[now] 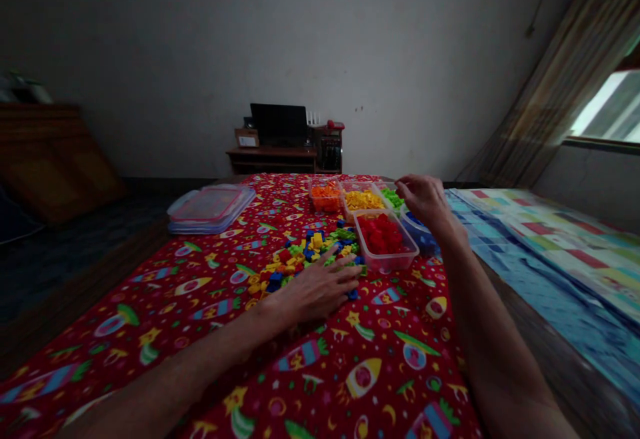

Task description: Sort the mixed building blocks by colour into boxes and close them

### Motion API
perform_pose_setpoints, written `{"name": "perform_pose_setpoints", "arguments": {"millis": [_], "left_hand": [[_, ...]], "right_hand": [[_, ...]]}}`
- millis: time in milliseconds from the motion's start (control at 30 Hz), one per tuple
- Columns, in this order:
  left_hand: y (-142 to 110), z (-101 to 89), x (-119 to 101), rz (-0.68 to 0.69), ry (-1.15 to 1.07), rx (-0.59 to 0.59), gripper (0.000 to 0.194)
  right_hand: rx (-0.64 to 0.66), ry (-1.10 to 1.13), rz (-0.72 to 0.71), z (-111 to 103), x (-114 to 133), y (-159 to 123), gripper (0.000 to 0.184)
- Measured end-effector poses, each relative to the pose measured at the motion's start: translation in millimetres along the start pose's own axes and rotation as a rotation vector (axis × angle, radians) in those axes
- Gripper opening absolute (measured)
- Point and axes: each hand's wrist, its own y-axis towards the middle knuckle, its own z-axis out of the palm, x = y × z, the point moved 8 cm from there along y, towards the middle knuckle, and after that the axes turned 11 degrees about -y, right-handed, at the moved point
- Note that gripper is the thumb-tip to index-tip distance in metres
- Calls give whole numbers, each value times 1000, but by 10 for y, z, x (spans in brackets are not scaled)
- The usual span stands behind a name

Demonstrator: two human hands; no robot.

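Red cloth (200, 359) printed with rockets, stars and planets lies nearest the camera, under both forearms. Left hand (323, 286): palm down, fingers spread apart over the near right part of a loose heap of small plastic building blocks (285, 271) in yellow, blue, green, orange and red. Heap extends left of and beyond these fingers. Grip on any single block: cannot tell.

Right hand (427, 200): raised, fingers bent; whether the tips meet or pinch a piece cannot be told. Beside and below its fingertips: clear tub of light-green pieces (382, 198). Under the hand: round blue tub (421, 231), partly hidden.

Just beyond and right of the left fingertips: clear rectangular tub of red pieces (389, 264). Farther left of the right fingers, side by side: clear tub of yellow pieces (349, 213), then clear tub of orange pieces (325, 208).

Well left of the left fingers: stack of translucent plastic lids (213, 207), the top one with a pink-red rim. Right of the right hand, past the cloth edge: pale blue and multicoloured checked fabric (530, 226). Far beyond both hands: black flat screen (279, 125) on a brown wooden stand (273, 157).
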Motion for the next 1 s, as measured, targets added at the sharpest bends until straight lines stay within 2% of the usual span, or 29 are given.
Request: {"name": "perform_pose_setpoints", "arguments": {"millis": [100, 267, 333, 400, 500, 633, 700, 800, 900, 1000], "left_hand": [[-57, -91, 314, -90, -47, -60, 24], [-235, -204, 910, -214, -216, -212, 32], [-353, -267, 1048, -268, -263, -243, 35], [-506, -329, 1033, -298, -275, -223, 39], [-812, -384, 751, -286, -255, -152, 42], [-1200, -225, 289, -224, -172, 23, 57], [-1273, -130, 214, -211, -138, 48, 54], [-1173, -51, 334, -226, -101, 5, 49], [-925, -38, 541, -206, -102, -62, 48], [-709, -51, 725, -196, -155, -128, 44]], "right_hand": [[72, -21, -68, 133, 195, -33, 27], [194, -93, -208, 359, 561, -161, 24], [266, -100, -260, 440, 717, -242, 23], [335, -93, -318, 497, 872, -325, 21], [391, -76, -370, 524, 1036, -409, 20], [395, -36, -377, 522, 1113, -438, 20], [402, -21, -391, 543, 1130, -450, 19], [420, -40, -403, 596, 1128, -472, 21], [452, -72, -425, 660, 1118, -504, 23], [549, -104, -451, 767, 1107, -560, 26]]}}
